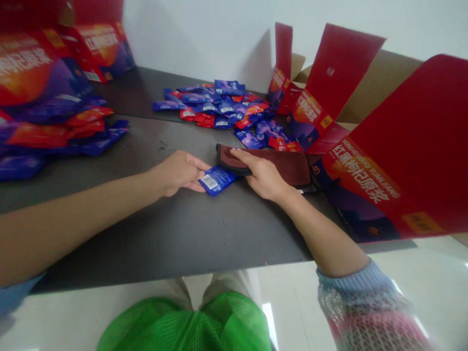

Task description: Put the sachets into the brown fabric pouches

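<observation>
A blue sachet with a white barcode label is pinched by its left edge in the fingers of my left hand. Its right end lies against the near edge of a brown cloth pouch with dark trim; I cannot tell whether it goes inside or under. My right hand grips the pouch's left part, fingers on top and thumb hidden. Just behind the pouch, a heap of blue and red sachets covers part of the dark tabletop.
Open red cartons with raised flaps line the right side, close to my right forearm. More red boxes and a second sachet pile are at the left. A white wall rises behind; the table's front edge is near my green-covered lap.
</observation>
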`<state>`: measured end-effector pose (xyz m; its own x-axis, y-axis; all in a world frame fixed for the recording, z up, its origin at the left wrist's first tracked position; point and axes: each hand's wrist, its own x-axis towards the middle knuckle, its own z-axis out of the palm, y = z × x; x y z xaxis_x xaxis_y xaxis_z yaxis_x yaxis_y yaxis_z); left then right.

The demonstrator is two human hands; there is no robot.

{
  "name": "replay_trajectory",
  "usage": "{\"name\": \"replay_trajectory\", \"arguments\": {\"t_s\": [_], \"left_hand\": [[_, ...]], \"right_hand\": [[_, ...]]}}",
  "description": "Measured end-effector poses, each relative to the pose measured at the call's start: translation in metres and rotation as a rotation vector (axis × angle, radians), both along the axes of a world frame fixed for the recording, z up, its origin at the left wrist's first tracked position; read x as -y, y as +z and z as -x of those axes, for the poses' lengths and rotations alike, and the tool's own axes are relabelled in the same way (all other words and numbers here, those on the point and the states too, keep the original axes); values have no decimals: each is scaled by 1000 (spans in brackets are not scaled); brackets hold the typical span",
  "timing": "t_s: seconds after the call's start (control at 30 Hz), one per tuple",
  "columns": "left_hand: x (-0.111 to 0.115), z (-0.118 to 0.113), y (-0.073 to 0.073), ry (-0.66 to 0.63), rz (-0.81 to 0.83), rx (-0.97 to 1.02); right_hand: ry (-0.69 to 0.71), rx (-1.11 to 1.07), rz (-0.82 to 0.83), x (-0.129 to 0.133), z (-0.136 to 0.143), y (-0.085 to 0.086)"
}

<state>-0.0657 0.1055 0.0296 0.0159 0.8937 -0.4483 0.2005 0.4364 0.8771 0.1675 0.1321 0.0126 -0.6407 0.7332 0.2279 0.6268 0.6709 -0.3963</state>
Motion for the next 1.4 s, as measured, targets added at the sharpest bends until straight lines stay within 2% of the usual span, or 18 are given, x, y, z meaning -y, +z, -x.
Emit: {"name": "replay_trajectory", "arguments": {"t_s": [0.13, 0.3, 0.4, 0.67, 0.8, 1.03, 1.13, 1.2, 1.27, 1.4], "left_hand": [[5, -4, -1, 9, -39, 23], [6, -5, -3, -37, -49, 84], [5, -5, -3, -26, -26, 86], [3, -5, -1, -16, -23, 25], [1, -3, -3, -17, -37, 24], [-5, 2, -9, -137, -40, 3], [-5, 3, -10, -176, -49, -34], [-5, 3, -9, -181, -42, -24], [-5, 4, -7, -160, -24, 9], [-4, 4, -5, -100, 11, 85]], "right_hand": [[239, 68, 89, 7, 13, -3], [448, 26, 160, 16, 14, 13], [499, 3, 203, 22, 12, 22], [283, -17, 259, 19, 3, 28], [128, 22, 257, 12, -6, 34], [-317, 218, 64, 0, -17, 37], [-450, 264, -50, -1, -16, 35], [-469, 199, -112, 1, -14, 34], [-422, 107, -134, 7, -10, 34], [-154, 9, -46, 25, 3, 32]]}}
